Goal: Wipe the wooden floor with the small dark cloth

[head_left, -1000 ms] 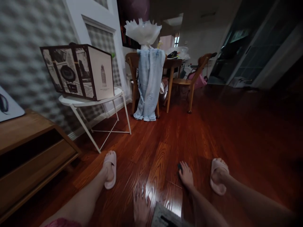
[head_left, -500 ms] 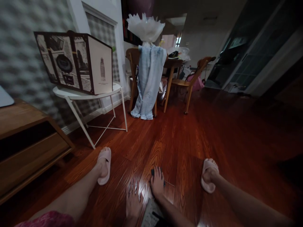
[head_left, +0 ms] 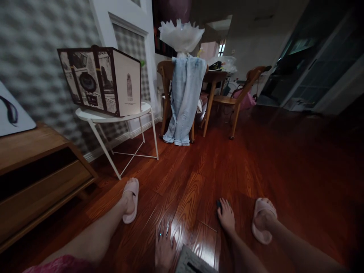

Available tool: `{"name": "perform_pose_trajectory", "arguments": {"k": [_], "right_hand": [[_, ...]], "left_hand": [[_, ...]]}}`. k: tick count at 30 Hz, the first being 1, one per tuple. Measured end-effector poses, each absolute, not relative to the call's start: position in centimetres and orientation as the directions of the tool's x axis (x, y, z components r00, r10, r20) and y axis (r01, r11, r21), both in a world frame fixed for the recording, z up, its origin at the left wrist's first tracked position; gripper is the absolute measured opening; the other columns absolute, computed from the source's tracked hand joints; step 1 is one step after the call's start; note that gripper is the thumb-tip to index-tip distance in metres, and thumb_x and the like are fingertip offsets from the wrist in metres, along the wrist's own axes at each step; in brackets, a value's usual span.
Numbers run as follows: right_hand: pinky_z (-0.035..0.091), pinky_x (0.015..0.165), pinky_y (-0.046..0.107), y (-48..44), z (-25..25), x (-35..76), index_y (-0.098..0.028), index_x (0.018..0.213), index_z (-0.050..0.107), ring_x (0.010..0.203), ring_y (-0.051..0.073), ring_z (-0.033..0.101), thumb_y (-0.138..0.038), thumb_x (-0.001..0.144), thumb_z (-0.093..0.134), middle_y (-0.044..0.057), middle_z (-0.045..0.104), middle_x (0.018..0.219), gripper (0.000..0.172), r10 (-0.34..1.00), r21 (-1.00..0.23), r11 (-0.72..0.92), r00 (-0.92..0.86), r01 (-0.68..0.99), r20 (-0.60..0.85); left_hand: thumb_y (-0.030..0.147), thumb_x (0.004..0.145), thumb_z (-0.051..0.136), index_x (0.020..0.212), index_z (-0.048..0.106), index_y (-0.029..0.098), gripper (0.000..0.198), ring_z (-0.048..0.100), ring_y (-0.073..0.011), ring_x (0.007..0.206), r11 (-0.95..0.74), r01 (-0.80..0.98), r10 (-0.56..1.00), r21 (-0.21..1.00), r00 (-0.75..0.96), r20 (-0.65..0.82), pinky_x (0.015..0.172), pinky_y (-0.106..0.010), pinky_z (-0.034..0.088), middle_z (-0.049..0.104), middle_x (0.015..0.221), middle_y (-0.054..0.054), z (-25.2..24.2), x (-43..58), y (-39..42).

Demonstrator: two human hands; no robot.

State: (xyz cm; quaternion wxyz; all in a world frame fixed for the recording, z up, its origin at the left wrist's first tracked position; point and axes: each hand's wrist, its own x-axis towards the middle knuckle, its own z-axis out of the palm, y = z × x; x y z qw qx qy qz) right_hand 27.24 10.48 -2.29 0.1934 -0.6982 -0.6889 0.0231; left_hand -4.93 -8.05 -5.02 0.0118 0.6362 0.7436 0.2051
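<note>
My right hand [head_left: 226, 217] lies low over the wooden floor, its fingers over a small dark object [head_left: 218, 204] that shows at their left side. What kind of object it is cannot be made out, as the hand covers most of it. My left hand [head_left: 165, 244] is spread palm down near the bottom middle, with nothing visible in it; a small glint shows on one finger. Just right of the left hand, a grey block-like thing [head_left: 183, 259] with a dark slot in its top is cut off by the lower edge.
Pink slippers [head_left: 133, 204] are on both outstretched feet. To the left stand a wooden cabinet [head_left: 42, 182] and a white side table [head_left: 136, 151] bearing a printed case [head_left: 129, 83]. Jeans [head_left: 182, 102] hang over a chair; another wooden chair [head_left: 227, 99] stands farther right.
My right hand has moved right, away from the left hand, and the dark object has gone with it. My left hand stays about where it was. The view has swung slightly left.
</note>
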Motion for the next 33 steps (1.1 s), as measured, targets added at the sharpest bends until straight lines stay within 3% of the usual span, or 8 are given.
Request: {"name": "perform_pose_trajectory", "arguments": {"k": [5,11,18,20,23,28,31,33], "right_hand": [[0.027,0.119,0.053,7.7,-2.1,22.7,-0.004,0.148,0.046,0.150,0.031,0.032,-0.024,0.093,0.023,0.020,0.048,0.153,0.064,0.925,-0.260,-0.237,0.299,0.936,0.235],[0.020,0.124,0.047,2.5,-2.5,10.2,-0.015,0.152,0.046,0.152,0.026,0.028,-0.021,0.090,0.038,0.009,0.041,0.160,0.063,0.975,-0.321,0.219,-0.192,0.921,0.113],[0.024,0.124,0.045,5.4,-1.5,11.9,-0.024,0.153,0.044,0.151,0.020,0.030,-0.020,0.085,0.042,0.003,0.043,0.159,0.068,0.770,-0.406,0.610,-0.629,0.681,0.103],[0.027,0.123,0.045,8.2,-1.0,16.2,-0.021,0.150,0.049,0.149,0.020,0.034,-0.020,0.086,0.038,0.005,0.048,0.156,0.065,0.826,-0.377,0.549,-0.554,0.746,0.104],[0.030,0.120,0.045,11.0,-1.5,23.1,-0.016,0.146,0.053,0.147,0.022,0.037,-0.024,0.090,0.032,0.009,0.052,0.153,0.061,0.963,-0.316,0.264,-0.229,0.911,0.145],[0.029,0.118,0.051,9.9,-3.6,27.8,-0.010,0.149,0.048,0.150,0.028,0.031,-0.028,0.094,0.023,0.016,0.049,0.153,0.063,0.947,-0.276,-0.115,0.189,0.954,0.259],[0.027,0.118,0.054,7.4,-3.9,24.0,-0.006,0.150,0.045,0.149,0.031,0.031,-0.027,0.094,0.021,0.020,0.048,0.153,0.065,0.922,-0.279,-0.190,0.269,0.941,0.279],[0.026,0.119,0.053,5.5,-3.8,19.9,-0.007,0.150,0.045,0.149,0.030,0.032,-0.027,0.093,0.024,0.018,0.047,0.154,0.064,0.950,-0.277,-0.104,0.178,0.955,0.255]], "left_hand": [[0.040,0.081,0.050,0.152,0.038,0.040,0.072,0.014,-0.0378,0.156,0.098,0.962,0.981,0.256,-0.137,0.138,0.123,-0.068,0.023,0.034,0.165,0.008,-4.9,-5.0,-8.2],[0.041,0.083,0.049,0.155,0.032,0.041,0.074,0.011,-0.0359,0.157,0.075,0.982,0.984,0.174,-0.101,0.147,0.124,-0.069,0.020,0.032,0.166,0.009,-5.8,-5.2,-8.3],[0.040,0.080,0.053,0.155,0.025,0.046,0.081,0.005,-0.0326,0.157,0.098,0.983,0.968,0.153,-0.130,0.216,0.125,-0.068,0.022,0.026,0.167,0.016,-6.4,-5.0,-8.1],[0.041,0.079,0.054,0.155,0.025,0.048,0.081,0.003,-0.0326,0.157,0.093,0.981,0.962,0.172,-0.133,0.240,0.124,-0.069,0.021,0.026,0.166,0.018,-6.3,-5.0,-8.2],[0.041,0.081,0.053,0.155,0.026,0.047,0.079,0.005,-0.0327,0.157,0.089,0.975,0.957,0.204,-0.140,0.254,0.124,-0.069,0.022,0.026,0.166,0.017,-6.1,-4.9,-8.3],[0.040,0.084,0.051,0.152,0.035,0.046,0.071,0.012,-0.0325,0.157,0.105,0.971,0.958,0.216,-0.157,0.239,0.124,-0.066,0.026,0.030,0.166,0.015,-5.7,-5.0,-8.3],[0.039,0.086,0.047,0.154,0.035,0.039,0.068,0.016,-0.0303,0.157,0.114,0.974,0.959,0.195,-0.159,0.234,0.125,-0.062,0.028,0.031,0.166,0.008,-5.4,-4.9,-8.3],[0.036,0.089,0.044,0.157,0.030,0.032,0.070,0.020,-0.0287,0.156,0.115,0.975,0.960,0.188,-0.158,0.233,0.126,-0.060,0.027,0.030,0.167,0.001,-5.2,-4.8,-8.4]]}}
